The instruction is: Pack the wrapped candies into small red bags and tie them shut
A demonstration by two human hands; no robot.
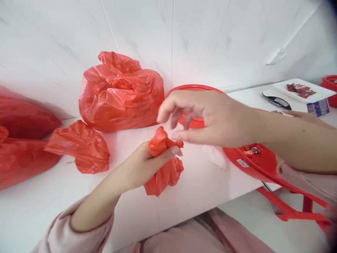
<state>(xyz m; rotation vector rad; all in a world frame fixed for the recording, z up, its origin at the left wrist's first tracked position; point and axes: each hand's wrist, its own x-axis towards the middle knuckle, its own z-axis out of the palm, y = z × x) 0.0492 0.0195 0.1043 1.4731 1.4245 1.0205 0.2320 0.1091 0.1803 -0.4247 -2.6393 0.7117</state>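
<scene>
My left hand [142, 165] is closed around the gathered neck of a small red plastic bag [164, 177], above the white table. The bag's crumpled top pokes out over my fingers, and its body hangs below them. Just above and to the right is my right hand [202, 119], with curved fingers apart and nothing between them. Its thumb is close to the bag's twisted tip; I cannot tell whether they touch. Another small red plastic bag [91, 151] lies to the left of my left hand.
A large full red plastic bag [121, 95] stands against the wall, with more red bags [26, 158] at far left. At right are a red basket [234, 165] with small wrapped packets [252, 150] and a white scale [292, 91] holding packets. Another person's hand [302, 114] is partly visible behind my right forearm.
</scene>
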